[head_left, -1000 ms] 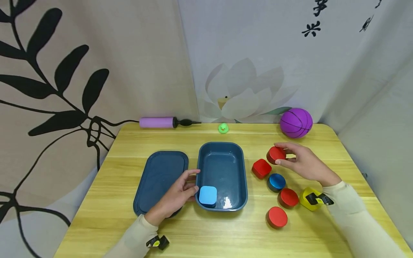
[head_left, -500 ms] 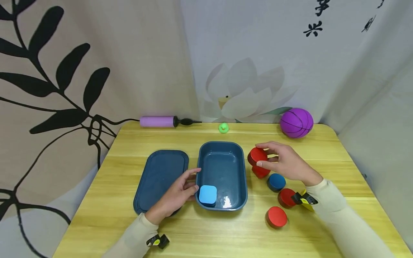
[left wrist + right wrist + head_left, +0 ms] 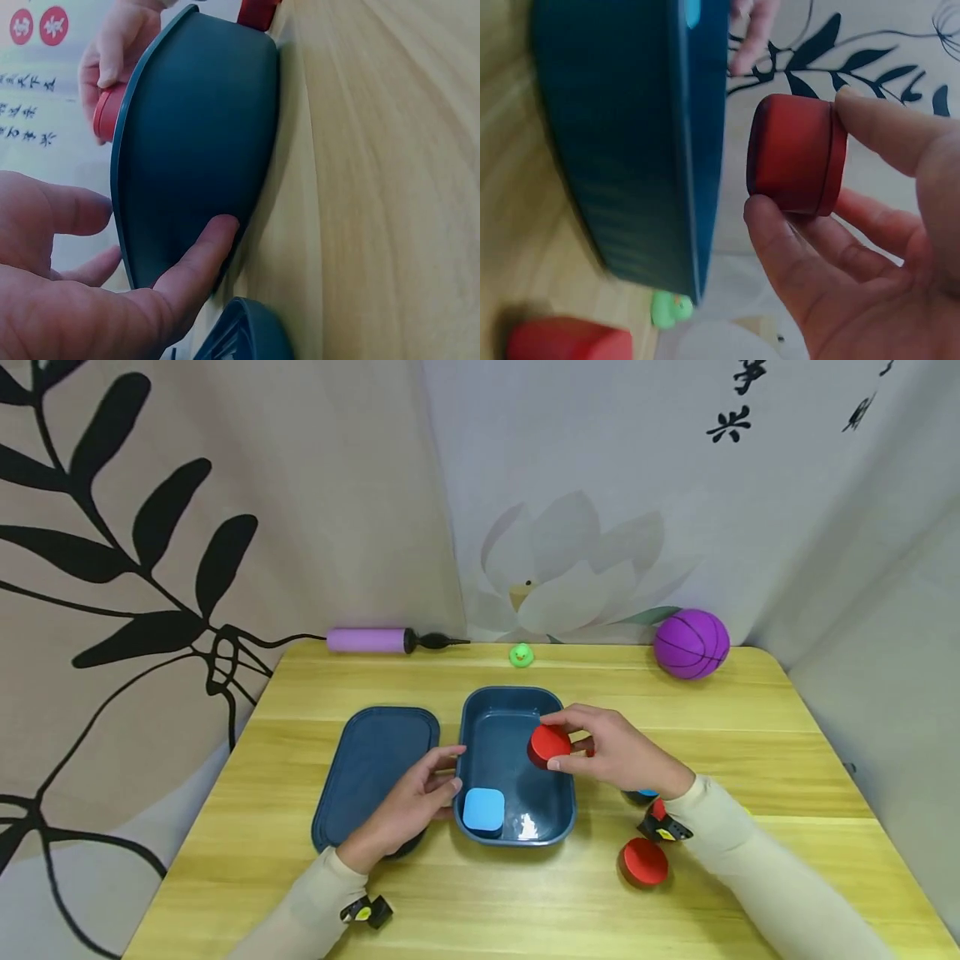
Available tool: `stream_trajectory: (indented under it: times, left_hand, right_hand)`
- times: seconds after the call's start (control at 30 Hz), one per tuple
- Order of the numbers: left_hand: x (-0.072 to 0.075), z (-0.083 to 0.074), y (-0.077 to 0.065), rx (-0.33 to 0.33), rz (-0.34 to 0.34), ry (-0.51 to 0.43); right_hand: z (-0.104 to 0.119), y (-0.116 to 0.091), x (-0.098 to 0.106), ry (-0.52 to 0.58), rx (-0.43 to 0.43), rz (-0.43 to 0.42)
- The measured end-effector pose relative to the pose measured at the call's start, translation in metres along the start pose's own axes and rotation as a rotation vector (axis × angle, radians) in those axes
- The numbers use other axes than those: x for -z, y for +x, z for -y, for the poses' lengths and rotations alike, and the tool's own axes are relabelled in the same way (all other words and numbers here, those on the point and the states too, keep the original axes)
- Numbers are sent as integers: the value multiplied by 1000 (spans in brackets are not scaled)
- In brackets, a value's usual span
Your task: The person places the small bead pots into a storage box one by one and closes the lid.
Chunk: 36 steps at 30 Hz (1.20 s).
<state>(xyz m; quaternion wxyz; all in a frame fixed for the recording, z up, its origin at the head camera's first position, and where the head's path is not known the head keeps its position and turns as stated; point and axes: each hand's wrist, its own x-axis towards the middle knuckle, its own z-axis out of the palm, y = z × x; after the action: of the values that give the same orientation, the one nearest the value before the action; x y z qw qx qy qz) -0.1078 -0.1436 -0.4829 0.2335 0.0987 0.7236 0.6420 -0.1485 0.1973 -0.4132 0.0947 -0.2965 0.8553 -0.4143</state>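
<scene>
My right hand (image 3: 618,752) pinches a red round lidded tin (image 3: 549,745) between thumb and fingers, over the right side of a dark blue open box (image 3: 498,760). In the right wrist view the tin (image 3: 795,154) is tilted sideways and apart from the box's rim. My left hand (image 3: 408,802) touches the box's left side. The left wrist view has its thumb on the outer wall (image 3: 199,127), with a fingertip at the rim. Inside the box, at the near left corner, sits a light blue square tin (image 3: 483,810).
A dark blue lid (image 3: 382,752) lies left of the box. Right of it stand a red round tin (image 3: 643,862), a partly hidden blue tin (image 3: 639,796) and a red square tin (image 3: 570,341). Behind are a purple pump (image 3: 366,640), a green duck toy (image 3: 521,655) and a purple ball (image 3: 692,644).
My right hand has carried the red round tin leftward, from above the tins on the table to over the box. My left hand has stayed at the box's side.
</scene>
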Motion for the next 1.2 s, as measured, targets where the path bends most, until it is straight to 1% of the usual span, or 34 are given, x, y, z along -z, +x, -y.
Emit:
stream_trajectory:
  times: [0.17, 0.3, 0.37, 0.53, 0.63, 0.73, 0.87, 1.2]
  left_hand:
    - [1, 3, -2, 14, 7, 12]
    - [1, 4, -1, 9, 24, 15]
    - [2, 4, 0, 5, 27, 18]
    - [4, 3, 1, 2, 6, 33]
    - [3, 3, 1, 1, -7, 48]
    - [2, 3, 1, -9, -11, 63]
    - [0, 2, 2, -17, -11, 57]
    - [2, 2, 5, -16, 3, 41]
  right_hand:
    - [3, 3, -21, -74, 11, 57]
    - [1, 3, -32, -76, 28, 90]
    - [1, 4, -37, -98, 43, 101]
    - [1, 7, -48, -213, 72, 139]
    - [1, 7, -54, -253, 80, 163]
    - [1, 6, -59, -272, 91, 182]
    - [4, 6, -61, -297, 97, 209]
    - [9, 7, -65, -346, 61, 308]
